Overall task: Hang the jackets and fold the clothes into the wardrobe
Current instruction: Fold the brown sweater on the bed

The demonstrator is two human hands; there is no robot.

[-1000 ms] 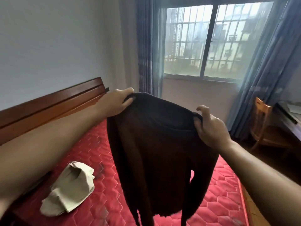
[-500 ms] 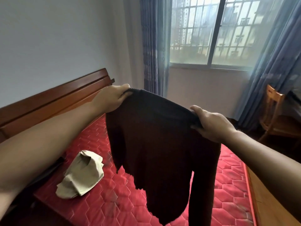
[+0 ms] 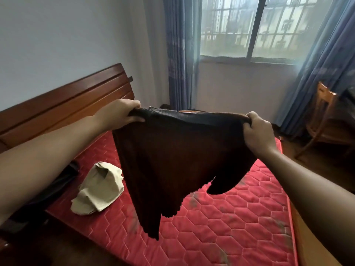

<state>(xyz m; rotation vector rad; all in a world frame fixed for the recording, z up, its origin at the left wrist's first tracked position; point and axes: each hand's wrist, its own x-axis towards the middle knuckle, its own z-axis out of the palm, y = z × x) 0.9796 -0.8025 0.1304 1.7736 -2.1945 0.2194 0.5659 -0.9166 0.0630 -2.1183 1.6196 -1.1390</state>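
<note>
At the far left I see the wooden headboard (image 3: 67,104) of the bed, standing along the wall. Under the left forearm a black thing (image 3: 48,194) lies at the edge of the bed; I cannot tell what it is. Just to the right of it a beige garment (image 3: 99,189) lies crumpled on the red quilted mattress (image 3: 240,217), near the headboard side.

The left hand (image 3: 119,114) is closed: its fingers curl over one end of the top edge of a dark brown sweater (image 3: 172,160) and the thumb presses from the front. The sweater hangs in the air above the mattress, stretched flat between the two hands. Its top edge runs almost level, and a small pale label (image 3: 187,111) shows there. The lower hem hangs at a slant, lowest on the left side, and one sleeve end hangs rounded on the right side. The cloth hides the middle of the mattress from me, and its left border hangs just in front of the beige garment's right side.

The right hand (image 3: 259,131) is closed as a fist around the other end of the top edge.

Behind, a blue curtain (image 3: 180,54) hangs beside a barred window (image 3: 249,25). At the far right a wooden chair (image 3: 324,116) stands on the floor, well apart from the bed.
</note>
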